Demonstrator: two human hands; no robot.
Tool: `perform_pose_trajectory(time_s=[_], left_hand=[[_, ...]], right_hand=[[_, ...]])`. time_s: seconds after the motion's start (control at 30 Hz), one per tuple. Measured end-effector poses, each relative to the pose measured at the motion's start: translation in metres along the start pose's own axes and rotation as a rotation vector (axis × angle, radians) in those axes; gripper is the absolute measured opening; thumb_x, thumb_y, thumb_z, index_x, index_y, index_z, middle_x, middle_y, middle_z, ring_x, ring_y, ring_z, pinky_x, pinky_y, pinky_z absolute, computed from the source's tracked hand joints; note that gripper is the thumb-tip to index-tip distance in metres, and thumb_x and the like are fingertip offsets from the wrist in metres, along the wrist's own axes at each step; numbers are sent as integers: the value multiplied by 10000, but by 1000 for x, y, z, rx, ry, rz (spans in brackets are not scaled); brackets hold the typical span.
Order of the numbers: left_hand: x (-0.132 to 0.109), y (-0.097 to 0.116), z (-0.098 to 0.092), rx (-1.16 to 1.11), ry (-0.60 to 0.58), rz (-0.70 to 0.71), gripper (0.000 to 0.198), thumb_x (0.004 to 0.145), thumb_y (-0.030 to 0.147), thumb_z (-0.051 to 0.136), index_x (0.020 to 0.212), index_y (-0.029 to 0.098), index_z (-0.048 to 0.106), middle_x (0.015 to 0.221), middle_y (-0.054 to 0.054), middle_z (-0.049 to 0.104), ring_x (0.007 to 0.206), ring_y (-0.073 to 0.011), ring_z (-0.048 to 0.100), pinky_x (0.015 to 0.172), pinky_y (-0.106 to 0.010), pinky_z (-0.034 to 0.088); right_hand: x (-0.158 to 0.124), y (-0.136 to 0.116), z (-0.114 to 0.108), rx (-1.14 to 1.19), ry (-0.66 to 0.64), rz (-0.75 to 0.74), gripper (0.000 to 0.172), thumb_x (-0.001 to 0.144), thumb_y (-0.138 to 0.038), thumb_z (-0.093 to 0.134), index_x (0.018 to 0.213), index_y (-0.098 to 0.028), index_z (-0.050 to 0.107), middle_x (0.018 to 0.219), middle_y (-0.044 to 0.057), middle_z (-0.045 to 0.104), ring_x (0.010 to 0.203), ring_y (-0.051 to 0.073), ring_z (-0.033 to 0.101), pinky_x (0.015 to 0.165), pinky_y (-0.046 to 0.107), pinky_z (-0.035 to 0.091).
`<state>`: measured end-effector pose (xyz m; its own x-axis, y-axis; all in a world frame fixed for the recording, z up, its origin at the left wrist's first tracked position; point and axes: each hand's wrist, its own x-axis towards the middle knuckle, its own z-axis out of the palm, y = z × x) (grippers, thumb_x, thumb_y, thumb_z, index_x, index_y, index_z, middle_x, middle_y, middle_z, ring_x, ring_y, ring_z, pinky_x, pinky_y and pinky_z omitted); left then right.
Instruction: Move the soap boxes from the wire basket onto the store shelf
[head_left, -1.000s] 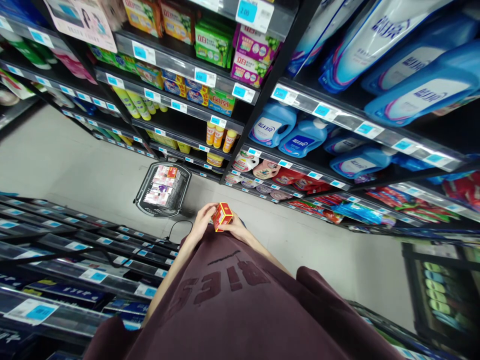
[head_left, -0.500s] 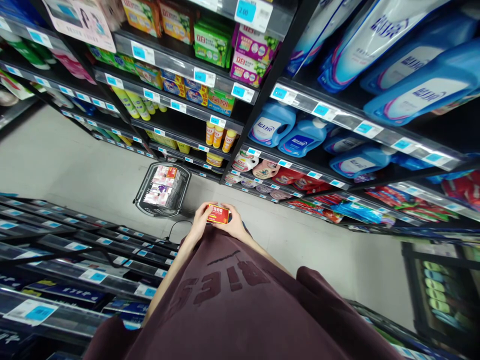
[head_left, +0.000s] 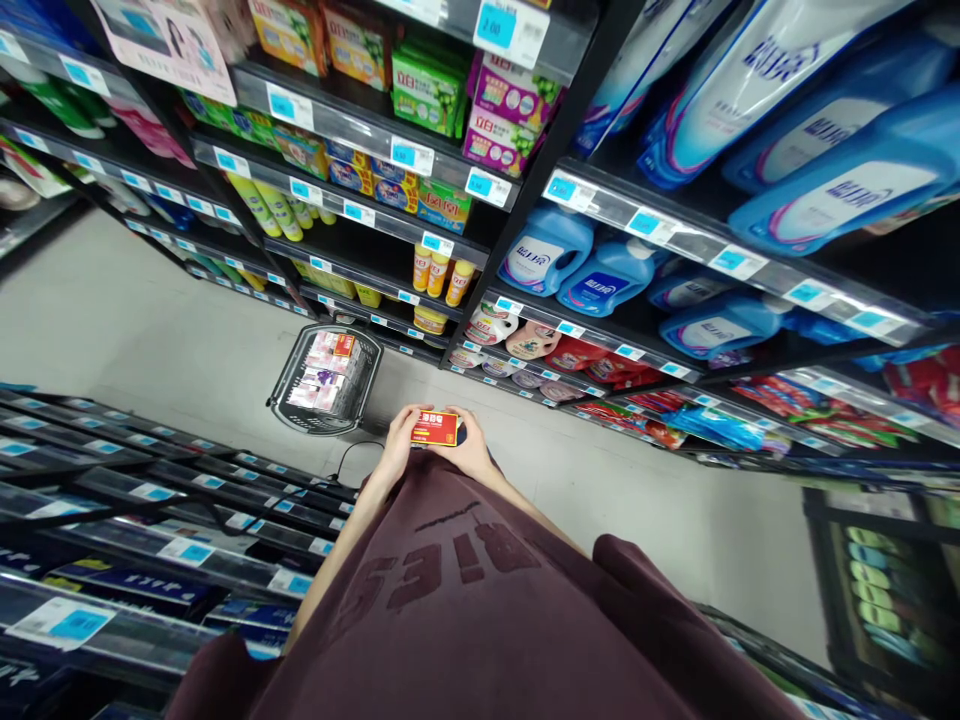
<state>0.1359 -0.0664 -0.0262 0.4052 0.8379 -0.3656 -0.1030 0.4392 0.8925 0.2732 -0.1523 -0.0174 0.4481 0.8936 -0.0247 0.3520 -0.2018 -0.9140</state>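
Observation:
Between my two hands, in front of the dark maroon shirt point(head_left: 465, 600), is a small red soap box point(head_left: 433, 430) with yellow edges. My left hand point(head_left: 399, 438) is closed on its left end. My right hand point(head_left: 472, 448) grips the right end, fingers bent round the far edge. The printed face of the box points up toward me. On the floor ahead and to the left stands a dark shopping basket point(head_left: 280, 392). It holds several white and pink packs point(head_left: 322, 388) and a small red-orange box point(head_left: 343, 345), apart from my hands.
Shelves ahead carry boxed soaps point(head_left: 427, 85), yellow bottles point(head_left: 435, 275) and blue detergent jugs point(head_left: 544, 250). A shelf rack point(head_left: 187, 550) with price tags rises close at my left. Pale grey floor point(head_left: 585, 450) runs along the aisle. At the right stands a dark-framed display point(head_left: 825, 560).
The soap box has turned slightly in my hands and its printed face shows more fully. My right fingers have shifted a little along it. The basket stays put.

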Motion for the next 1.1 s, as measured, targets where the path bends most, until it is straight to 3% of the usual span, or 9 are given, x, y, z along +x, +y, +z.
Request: perform_pose_trajectory(time_s=[0.37,0.63,0.8,0.93,1.1], left_hand=[[1,-3,-6,112,-5,-53,385,862,544,646,1057,216,692,1051,-33,724,943,-198,672,822,-278,513],[-1,6,-16,249,-104,-29,467,885,561,631,1216,232,611,1217,-68,683,1142,-249,640,1011,-367,491],[-4,10,-19,305,-202,48,733,730,422,839,1345,225,493,1290,-105,641,1135,-274,648,1008,-411,509],[-5,8,-21,302,-138,100,712,659,381,876,1270,212,554,1242,-117,669,1114,-302,658,999,-449,522],[-2,6,-23,301,-98,122,692,676,391,849,1266,206,539,1247,-130,666,1122,-308,668,992,-462,533]], right_hand=[[2,8,1,41,10,1,738,615,-345,909,1274,-237,597,1290,95,666,1125,255,640,943,383,529],[8,12,4,103,19,-34,695,666,-309,875,1300,-258,594,1321,80,653,1111,232,645,944,367,539],[14,14,3,111,16,-77,633,674,-212,807,1275,-240,612,1309,92,657,1087,238,644,939,382,541],[16,15,6,129,13,-75,645,652,-138,757,1272,-252,621,1285,88,665,1090,248,648,940,397,542],[22,18,15,203,-3,-77,715,632,-87,733,1306,-275,589,1340,82,637,1182,257,626,976,400,531]])
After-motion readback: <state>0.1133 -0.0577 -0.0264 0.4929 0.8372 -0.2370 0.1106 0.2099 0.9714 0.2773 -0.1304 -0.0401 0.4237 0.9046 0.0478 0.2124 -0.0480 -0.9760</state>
